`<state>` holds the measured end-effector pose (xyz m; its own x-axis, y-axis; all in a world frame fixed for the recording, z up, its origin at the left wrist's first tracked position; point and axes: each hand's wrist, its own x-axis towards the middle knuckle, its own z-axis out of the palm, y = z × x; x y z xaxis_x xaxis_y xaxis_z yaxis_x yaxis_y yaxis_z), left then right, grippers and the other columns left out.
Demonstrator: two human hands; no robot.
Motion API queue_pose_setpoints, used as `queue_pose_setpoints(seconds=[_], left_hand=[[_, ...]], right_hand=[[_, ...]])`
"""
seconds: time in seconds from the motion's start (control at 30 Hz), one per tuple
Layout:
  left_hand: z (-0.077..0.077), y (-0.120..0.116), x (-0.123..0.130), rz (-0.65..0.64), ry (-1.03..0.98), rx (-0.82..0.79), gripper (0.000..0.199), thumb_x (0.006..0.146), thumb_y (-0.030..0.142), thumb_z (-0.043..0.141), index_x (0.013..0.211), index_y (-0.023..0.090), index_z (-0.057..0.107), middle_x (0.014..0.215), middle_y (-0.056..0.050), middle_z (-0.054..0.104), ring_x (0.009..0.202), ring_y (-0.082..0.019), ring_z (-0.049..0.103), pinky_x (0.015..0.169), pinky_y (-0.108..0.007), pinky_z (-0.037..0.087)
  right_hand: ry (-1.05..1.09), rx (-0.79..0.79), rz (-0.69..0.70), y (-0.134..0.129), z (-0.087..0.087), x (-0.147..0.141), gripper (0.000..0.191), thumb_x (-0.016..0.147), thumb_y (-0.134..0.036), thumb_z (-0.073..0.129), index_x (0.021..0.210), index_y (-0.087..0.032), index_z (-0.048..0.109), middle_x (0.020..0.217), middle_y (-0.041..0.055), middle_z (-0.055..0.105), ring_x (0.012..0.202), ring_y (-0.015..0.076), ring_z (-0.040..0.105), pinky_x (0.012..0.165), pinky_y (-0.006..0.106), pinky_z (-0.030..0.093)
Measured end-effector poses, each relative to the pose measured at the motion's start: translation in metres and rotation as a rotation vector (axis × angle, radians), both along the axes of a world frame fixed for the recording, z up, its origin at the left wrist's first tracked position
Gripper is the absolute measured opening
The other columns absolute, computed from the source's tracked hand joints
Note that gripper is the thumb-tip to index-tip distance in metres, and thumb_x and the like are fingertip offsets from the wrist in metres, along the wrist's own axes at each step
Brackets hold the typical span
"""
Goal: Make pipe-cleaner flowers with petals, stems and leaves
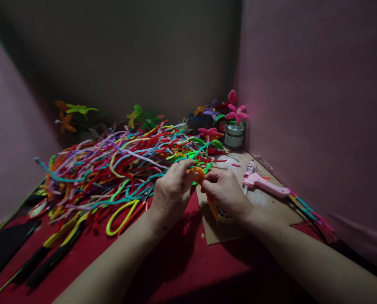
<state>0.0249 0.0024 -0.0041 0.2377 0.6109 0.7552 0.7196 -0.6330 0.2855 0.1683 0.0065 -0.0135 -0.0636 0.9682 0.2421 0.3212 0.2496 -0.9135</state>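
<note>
Between my two hands is a small orange fuzzy piece point(197, 174), with an orange strand hanging down below my right hand. My left hand point(172, 188) is closed, pinching the piece from its left side. From the right, my right hand point(225, 192) pinches it with thumb and forefinger. Beneath my right hand, a round item with holes point(224, 214) is partly hidden on a cardboard sheet point(214, 234). A large heap of colourful pipe cleaners point(112, 162) lies to the left and behind my left hand.
A pink glue gun point(267, 185) rests on the cardboard. Yellow-handled scissors point(114, 219) and black-and-yellow pliers point(60, 242) lie left on the red surface point(172, 257). Fuzzy flowers point(236, 113) stand at the back by a grey-white container point(234, 137). Pink walls flank both sides.
</note>
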Motion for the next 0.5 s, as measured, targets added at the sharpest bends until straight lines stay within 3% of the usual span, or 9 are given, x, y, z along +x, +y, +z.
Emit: queue_pose_setpoints(seconds=[0.23,0.5], left_hand=[[-0.0009,0.0031,-0.006,0.039,0.163,0.102,0.011,0.085,0.017,0.045,0.086,0.019,0.055,0.078,-0.002,0.061,0.071,-0.012,0.057,0.064,-0.021,0.042],[0.0065,0.0015,-0.0051,0.032,0.206,0.112,0.016,0.086,0.016,0.041,0.077,0.018,0.054,0.07,-0.001,0.057,0.063,-0.011,0.053,0.06,-0.02,0.04]], right_hand=[[0.048,0.046,0.036,-0.0036,-0.0002,-0.0005,0.018,0.066,-0.012,0.049,0.052,-0.016,0.059,0.048,-0.0044,0.05,0.045,0.0079,0.043,0.046,0.021,0.031],[0.359,-0.322,0.209,0.0005,0.0,0.0046,0.015,0.065,-0.02,0.058,0.051,-0.014,0.06,0.037,-0.0056,0.044,0.033,0.0055,0.036,0.035,0.019,0.02]])
